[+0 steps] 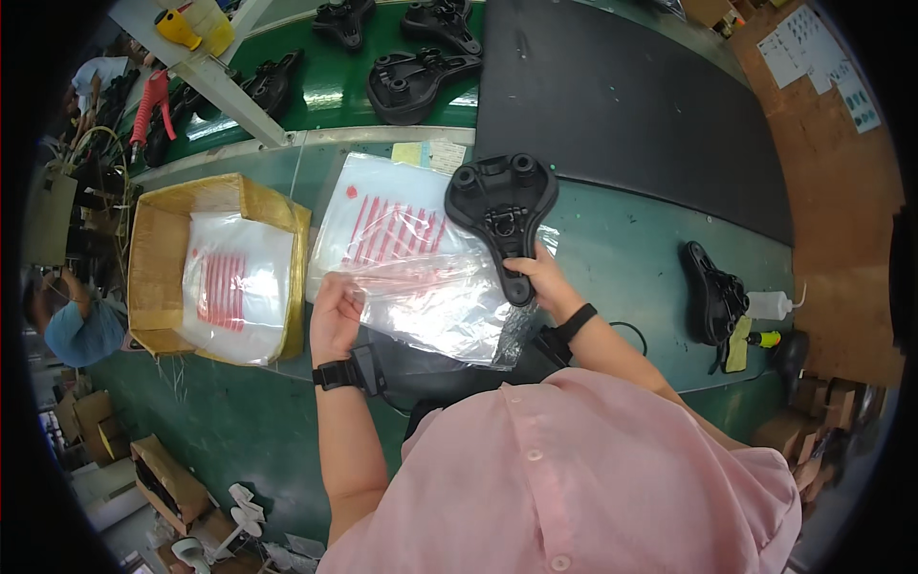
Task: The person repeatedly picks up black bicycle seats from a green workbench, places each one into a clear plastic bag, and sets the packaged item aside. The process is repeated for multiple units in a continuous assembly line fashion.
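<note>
A black bicycle saddle (497, 206) lies tilted over the plastic bags, its underside facing up and its wide end pointing away from me. My right hand (543, 280) grips it around the narrow nose. My left hand (337, 311) is closed on the edge of a clear plastic bag (440, 311), fingers pinched together. This bag is crumpled and shiny at its near side. Beneath it rests a stack of flat clear bags (373, 206) with red print. The saddle covers the right part of the bags.
A yellow-taped box (145, 273) with more printed bags stands at left. Several saddles (411, 84) sit on the green belt beyond. A black mat (622, 105) lies at far right. Another saddle (710, 292), a white bottle (768, 305) and a red air gun (153, 110) are around.
</note>
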`<action>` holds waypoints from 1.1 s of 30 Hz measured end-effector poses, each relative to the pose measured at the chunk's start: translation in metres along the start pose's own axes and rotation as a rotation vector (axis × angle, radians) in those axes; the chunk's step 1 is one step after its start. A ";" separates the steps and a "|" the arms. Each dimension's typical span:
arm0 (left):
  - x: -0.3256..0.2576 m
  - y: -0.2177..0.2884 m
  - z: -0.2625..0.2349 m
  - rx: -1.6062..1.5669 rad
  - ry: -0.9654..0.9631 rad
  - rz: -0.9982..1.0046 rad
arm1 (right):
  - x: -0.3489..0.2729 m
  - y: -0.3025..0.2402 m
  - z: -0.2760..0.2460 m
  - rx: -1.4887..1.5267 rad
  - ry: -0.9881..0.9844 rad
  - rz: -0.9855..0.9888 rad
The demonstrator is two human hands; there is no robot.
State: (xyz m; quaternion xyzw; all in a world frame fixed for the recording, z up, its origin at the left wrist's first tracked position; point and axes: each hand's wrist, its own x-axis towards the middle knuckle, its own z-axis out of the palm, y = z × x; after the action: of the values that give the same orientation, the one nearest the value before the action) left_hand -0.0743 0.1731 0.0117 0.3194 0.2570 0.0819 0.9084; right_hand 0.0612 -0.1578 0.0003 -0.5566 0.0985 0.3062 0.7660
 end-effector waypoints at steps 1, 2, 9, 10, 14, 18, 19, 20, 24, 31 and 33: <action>-0.011 0.000 0.022 0.197 -0.008 -0.002 | -0.006 -0.006 -0.001 -0.062 0.034 -0.086; -0.019 -0.002 0.042 0.393 -0.017 0.000 | -0.013 -0.011 -0.002 -0.124 0.066 -0.175; 0.005 -0.049 0.069 0.740 0.142 0.187 | -0.065 -0.041 -0.005 -1.029 -0.076 -0.603; 0.016 -0.056 0.061 0.620 0.140 0.206 | -0.065 -0.041 -0.002 -1.144 -0.132 -0.665; 0.021 -0.049 0.077 0.472 0.162 0.211 | -0.063 -0.037 0.012 -1.460 -0.249 -0.578; -0.033 -0.022 0.151 1.068 -0.306 0.665 | -0.052 -0.035 0.014 -1.388 -0.224 -0.410; -0.056 -0.024 0.170 1.189 -0.562 0.818 | -0.048 -0.036 0.013 -1.320 -0.212 -0.357; -0.077 -0.034 0.182 1.341 -0.687 0.793 | -0.043 -0.040 0.009 -1.188 -0.259 -0.347; -0.103 -0.055 0.184 1.334 -0.295 0.544 | -0.060 -0.052 -0.005 -0.108 -0.334 0.128; -0.125 -0.159 0.270 1.433 -1.069 0.417 | -0.055 -0.048 -0.015 0.006 0.007 -0.183; -0.106 -0.164 0.268 1.292 -0.988 0.434 | -0.031 -0.054 -0.032 -0.058 0.083 -0.222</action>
State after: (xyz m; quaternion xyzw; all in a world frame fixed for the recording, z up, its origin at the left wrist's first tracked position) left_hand -0.0280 -0.1328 0.1314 0.8181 -0.2411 -0.0577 0.5190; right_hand 0.0739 -0.2083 0.0474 -0.5984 0.0590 0.1989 0.7739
